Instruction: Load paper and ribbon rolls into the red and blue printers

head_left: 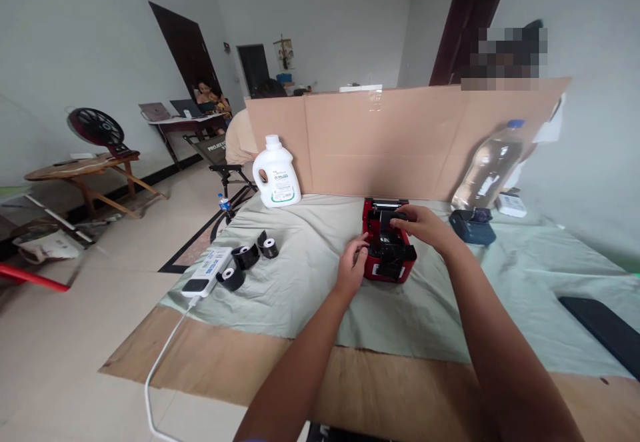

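A small red-and-black label printer (389,241) sits with its lid up on the green cloth, a little right of centre. My left hand (351,263) grips its left side, thumb and fingers at the edge. Inside the printer is a black paper roll (386,221), partly hidden by my fingers. From the right, my right hand (421,226) pinches this roll at its upper right. Glossy black paper (393,253) lies across the front of the printer. To the left, several black paper rolls (245,255) with white cores rest on the cloth.
A white power bank (206,274) with a cable lies left of the rolls. A white detergent jug (278,174), clear bottle (487,169) and dark blue device (473,227) stand farther back before a cardboard panel (370,142). At right is a black phone (603,329).
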`<state>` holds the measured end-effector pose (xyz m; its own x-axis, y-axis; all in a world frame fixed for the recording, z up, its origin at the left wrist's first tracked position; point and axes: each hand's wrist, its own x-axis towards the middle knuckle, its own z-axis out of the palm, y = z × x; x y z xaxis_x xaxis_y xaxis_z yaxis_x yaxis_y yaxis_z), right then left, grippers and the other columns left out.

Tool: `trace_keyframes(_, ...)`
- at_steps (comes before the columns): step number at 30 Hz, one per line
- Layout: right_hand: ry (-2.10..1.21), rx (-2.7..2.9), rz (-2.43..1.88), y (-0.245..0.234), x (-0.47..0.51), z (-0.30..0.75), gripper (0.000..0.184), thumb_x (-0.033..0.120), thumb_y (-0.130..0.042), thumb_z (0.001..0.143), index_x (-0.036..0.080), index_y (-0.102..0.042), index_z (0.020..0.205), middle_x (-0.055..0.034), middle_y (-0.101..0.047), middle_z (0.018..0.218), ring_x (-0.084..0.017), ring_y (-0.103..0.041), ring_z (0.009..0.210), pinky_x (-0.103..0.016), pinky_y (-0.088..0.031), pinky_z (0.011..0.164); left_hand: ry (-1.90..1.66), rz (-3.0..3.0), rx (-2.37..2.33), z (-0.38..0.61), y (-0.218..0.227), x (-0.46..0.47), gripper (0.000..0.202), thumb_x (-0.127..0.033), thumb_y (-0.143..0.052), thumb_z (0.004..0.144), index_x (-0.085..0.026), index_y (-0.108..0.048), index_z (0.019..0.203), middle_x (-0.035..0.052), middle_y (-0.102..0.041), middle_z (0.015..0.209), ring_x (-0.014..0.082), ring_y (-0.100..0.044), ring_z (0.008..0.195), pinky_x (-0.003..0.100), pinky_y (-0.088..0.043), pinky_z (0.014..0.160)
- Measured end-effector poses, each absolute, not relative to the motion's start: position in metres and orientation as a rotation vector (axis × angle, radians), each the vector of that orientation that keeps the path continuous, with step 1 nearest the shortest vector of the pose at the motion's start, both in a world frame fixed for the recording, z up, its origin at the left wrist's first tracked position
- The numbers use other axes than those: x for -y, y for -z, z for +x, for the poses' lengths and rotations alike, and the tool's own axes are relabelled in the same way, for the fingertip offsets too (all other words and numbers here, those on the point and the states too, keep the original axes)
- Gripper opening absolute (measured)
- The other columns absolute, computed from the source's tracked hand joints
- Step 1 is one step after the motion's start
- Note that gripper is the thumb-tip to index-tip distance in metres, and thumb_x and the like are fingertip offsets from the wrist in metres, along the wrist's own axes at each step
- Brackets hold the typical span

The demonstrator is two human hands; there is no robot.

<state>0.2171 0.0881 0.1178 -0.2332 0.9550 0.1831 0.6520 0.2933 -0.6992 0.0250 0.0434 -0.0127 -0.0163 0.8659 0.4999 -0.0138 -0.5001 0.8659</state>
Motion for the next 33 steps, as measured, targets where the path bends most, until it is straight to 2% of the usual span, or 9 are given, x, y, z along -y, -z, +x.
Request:
trace_keyframes(4, -0.810, 1.833, -1.307, -0.122, -0.083, 0.205, 0.033, 0.044, -0.064, 0.078, 0.017, -0.065, 0.096, -0.0050, -0.069, 0.079, -0.018, -0.060, 0.068, -0.029, -0.046, 0.062, -1.679, 1.524, -0.958, 0.019, 0.002, -0.045, 0.026, -0.038, -0.047, 0.097, -0.018, -0.063, 0.102, 0.0114, -0.066, 0.127, 0.0221, -0.060, 0.121, 0.039, -0.043, 0.108)
trace_keyframes(9, -0.846, 1.823, -1.206, -0.130, -0.079, 0.199, 0.030, 0.042, -0.066, 0.079, 0.018, -0.066, 0.096, -0.0047, -0.070, 0.081, -0.019, -0.062, 0.070, -0.029, -0.047, 0.060, -1.829, 1.518, -0.978, 0.002, -0.047, -0.056, 0.025, -0.041, -0.054, 0.094, -0.019, -0.062, 0.102, 0.0094, -0.072, 0.106, 0.0204, -0.067, 0.102, 0.036, -0.049, 0.096)
trace_keyframes(15, -0.887, 1.874, -1.123, -0.134, -0.071, 0.192, 0.029, 0.043, -0.065, 0.081, 0.018, -0.066, 0.096, -0.0019, -0.066, 0.077, -0.016, -0.058, 0.066, -0.026, -0.042, 0.056, -1.438, 1.936, -0.978, -0.010, -0.097, -0.068, 0.039, -0.037, -0.063, 0.089, -0.026, -0.061, 0.126, 0.0072, -0.065, 0.130, 0.0179, -0.067, 0.100, 0.030, -0.053, 0.085)
trace_keyframes(20, -0.865, 1.915, -1.070, -0.138, -0.062, 0.186, 0.029, 0.044, -0.062, 0.083, 0.017, -0.066, 0.094, 0.0007, -0.061, 0.071, -0.013, -0.053, 0.063, -0.025, -0.038, 0.056, -1.309, 2.119, -1.005, -0.023, -0.111, -0.068, 0.040, -0.037, -0.066, 0.087, -0.028, -0.066, 0.125, 0.0048, -0.073, 0.112, 0.0175, -0.068, 0.089, 0.027, -0.054, 0.075)
trace_keyframes(26, -0.936, 1.915, -1.047, -0.145, -0.054, 0.182, 0.033, 0.050, -0.056, 0.087, 0.018, -0.059, 0.078, 0.0029, -0.054, 0.061, -0.012, -0.048, 0.058, -0.025, -0.035, 0.054, -1.266, 2.198, -1.037, -0.035, -0.121, -0.062, 0.044, -0.036, -0.069, 0.084, -0.031, -0.065, 0.127, 0.0022, -0.074, 0.100, 0.0179, -0.068, 0.086, 0.020, -0.045, 0.052)
trace_keyframes(29, -0.961, 1.869, -1.035, -0.148, -0.051, 0.180, 0.035, 0.052, -0.057, 0.086, 0.019, -0.059, 0.077, 0.0032, -0.053, 0.059, -0.013, -0.048, 0.057, -0.026, -0.036, 0.055, -1.257, 2.181, -1.027, -0.037, -0.123, -0.059, 0.046, -0.036, -0.068, 0.085, -0.030, -0.063, 0.130, 0.0028, -0.074, 0.101, 0.0182, -0.067, 0.087, 0.021, -0.048, 0.057)
trace_keyframes(33, -0.977, 1.821, -1.024, -0.149, -0.048, 0.178, 0.035, 0.053, -0.060, 0.084, 0.019, -0.063, 0.082, 0.0029, -0.053, 0.057, -0.013, -0.049, 0.057, -0.026, -0.037, 0.054, -1.244, 2.144, -1.028, -0.036, -0.126, -0.056, 0.050, -0.037, -0.070, 0.084, -0.030, -0.061, 0.133, 0.0023, -0.074, 0.097, 0.0177, -0.067, 0.088, 0.028, -0.055, 0.075)
